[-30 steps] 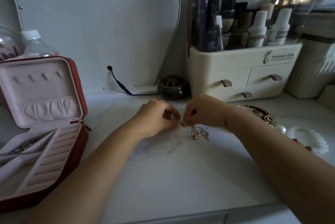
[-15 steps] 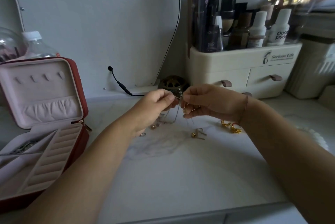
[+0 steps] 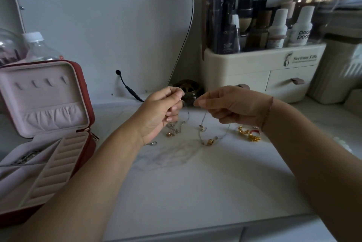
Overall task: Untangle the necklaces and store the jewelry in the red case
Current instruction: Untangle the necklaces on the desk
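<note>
Both pinching thin silver necklace chains point(image 3: 203, 124): left hand point(image 3: 160, 112), right hand point(image 3: 231, 106). Strands hang down onto counter's back-middle. Open red jewelry case point(image 3: 86, 104) at left edge, nearer left hand.

You are working over a smooth, faintly glossy marble-veined bench point(image 3: 195, 183). The thin necklaces point(image 3: 203, 132) are showing fine metal chain, silvery with shiny gold-toned beads. The red case point(image 3: 86, 93) is looking matt outside, with soft pink velvety cloth lining. The cream organizer point(image 3: 254, 61) is looking like smooth plastic.
</note>
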A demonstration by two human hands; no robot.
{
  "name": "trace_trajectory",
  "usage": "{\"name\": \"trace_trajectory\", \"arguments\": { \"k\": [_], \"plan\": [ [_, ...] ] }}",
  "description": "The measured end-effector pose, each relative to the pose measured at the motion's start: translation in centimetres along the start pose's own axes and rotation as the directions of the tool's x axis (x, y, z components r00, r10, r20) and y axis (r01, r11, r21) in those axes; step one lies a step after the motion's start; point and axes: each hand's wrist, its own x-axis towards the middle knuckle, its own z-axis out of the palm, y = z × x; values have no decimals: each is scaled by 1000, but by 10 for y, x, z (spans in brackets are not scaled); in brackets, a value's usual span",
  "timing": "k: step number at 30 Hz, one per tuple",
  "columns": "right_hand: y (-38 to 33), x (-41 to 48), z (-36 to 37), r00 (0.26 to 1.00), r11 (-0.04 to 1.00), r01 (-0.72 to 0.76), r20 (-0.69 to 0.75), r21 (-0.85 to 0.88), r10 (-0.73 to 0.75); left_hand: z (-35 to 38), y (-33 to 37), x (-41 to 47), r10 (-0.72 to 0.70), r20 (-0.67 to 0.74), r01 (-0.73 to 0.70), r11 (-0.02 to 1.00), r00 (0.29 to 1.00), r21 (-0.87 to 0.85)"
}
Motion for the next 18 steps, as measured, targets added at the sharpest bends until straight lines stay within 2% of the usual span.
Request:
{"name": "trace_trajectory", "arguments": {
  "k": [3, 5, 6, 8, 10, 11, 12, 13, 15, 18],
  "plan": [
    [4, 3, 1, 997, 995, 15, -77, -95, -23, -2, 1, 0, 17, -10, -17, 1000, 1000, 21],
    [3, 5, 3, 990, 992, 95, -97, -89, -104, -2, 0, 1, 62, -30, -56, 982, 998, 179],
    [2, 5, 4, 983, 987, 150, -96, -64, -156, -2, -1, 1, 90, -40, -72, 944, 995, 322],
    [-2, 2, 3, 962, 964, 265, -71, -3, -265, -2, -6, 2, 132, -45, -78, 795, 990, 602],
    [-5, -1, 2, 940, 939, 341, -38, 48, -340, -1, -10, 2, 142, -28, -72, 654, 990, 753],
    [-7, -2, 2, 931, 928, 366, -23, 68, -365, 0, -10, 2, 143, -26, -71, 632, 989, 772],
    [-8, -2, 2, 923, 919, 385, -14, 86, -385, 0, -8, 1, 145, -31, -74, 661, 989, 746],
    [-9, -3, 2, 916, 911, 399, -9, 102, -400, 0, -6, 0, 137, -43, -72, 733, 990, 676],
    [-13, -6, 3, 906, 897, 422, -14, 129, -424, 4, 0, -2, 77, -31, -54, 884, 997, 463],
    [-19, -17, 6, 891, 880, 453, -51, 140, -451, 14, 0, -8, -25, 118, -10, 958, 993, 286]
  ]
}}
